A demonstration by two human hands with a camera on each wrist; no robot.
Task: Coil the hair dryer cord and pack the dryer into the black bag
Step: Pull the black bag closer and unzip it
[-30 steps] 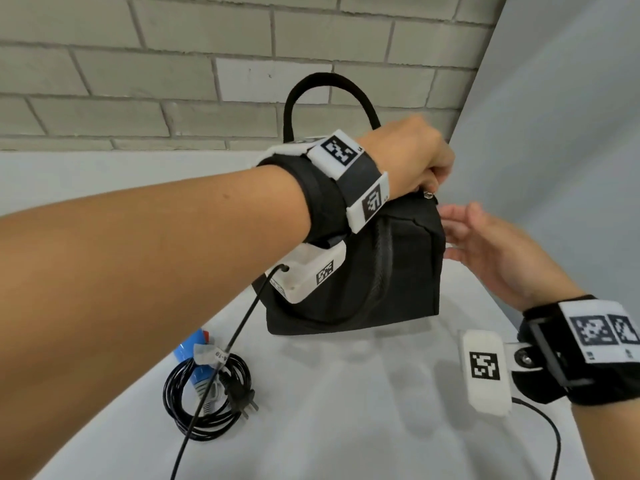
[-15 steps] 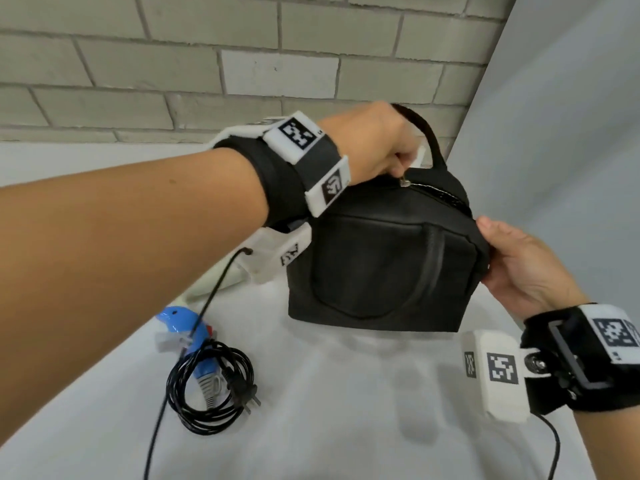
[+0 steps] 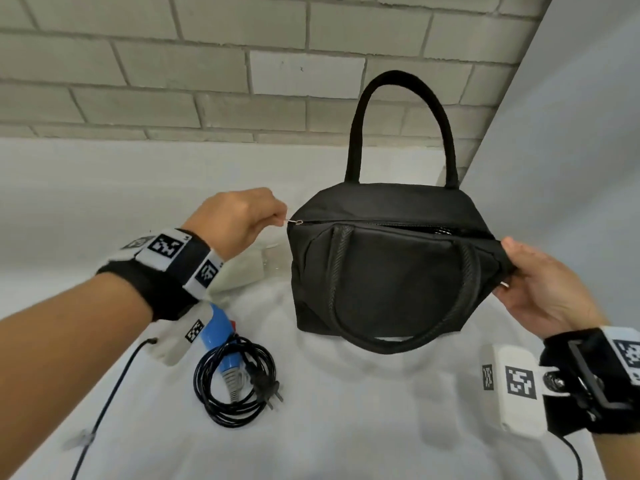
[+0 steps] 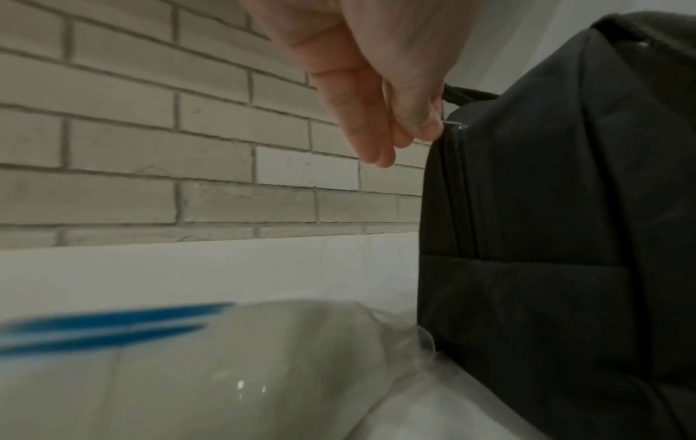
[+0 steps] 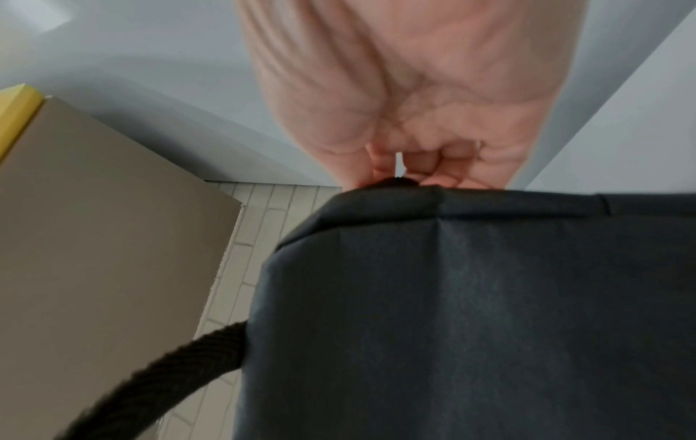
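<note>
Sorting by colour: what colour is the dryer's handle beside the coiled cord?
Blue plastic hair dryer handle; clearest in the head view.

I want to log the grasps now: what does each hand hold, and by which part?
The left hand pinches the zipper pull of the black bag. The right hand grips the bag's right end corner.

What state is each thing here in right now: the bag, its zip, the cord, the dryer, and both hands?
black bag: upright on the table, far handle raised, near handle hanging down.
zipper pull: at the bag's left end; zip gapes near the right end.
cord: coiled, lying on the table.
hair dryer: outside the bag.
left hand: pinches the zipper pull.
right hand: grips the bag's right end.
</note>
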